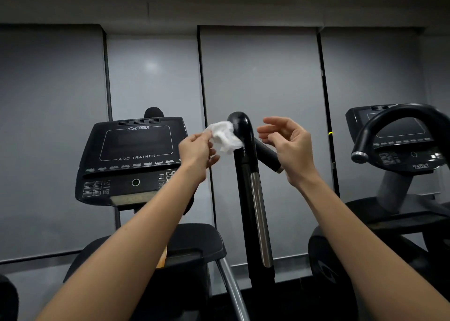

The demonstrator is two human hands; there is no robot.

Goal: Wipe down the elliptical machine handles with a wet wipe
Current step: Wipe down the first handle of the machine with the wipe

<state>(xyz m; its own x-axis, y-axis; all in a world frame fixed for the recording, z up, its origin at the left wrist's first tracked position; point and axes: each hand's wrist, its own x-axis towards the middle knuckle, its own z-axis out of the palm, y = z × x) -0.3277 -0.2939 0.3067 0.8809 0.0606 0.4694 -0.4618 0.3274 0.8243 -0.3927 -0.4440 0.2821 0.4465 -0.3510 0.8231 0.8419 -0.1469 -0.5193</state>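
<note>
Two handles need wiping, and we judge barely one begun: our left hand (194, 148) pinches the wipe (225, 137) against the near handle (242, 131), our right hand (289, 143) released beside it.

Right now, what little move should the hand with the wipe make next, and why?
Probably slide the wet wipe down the black handle. The left hand pinches the wipe at the handle's rounded top only, while the shaft and its silver strip lie below it. The right hand hovers open beside the handle, holding nothing.
</note>
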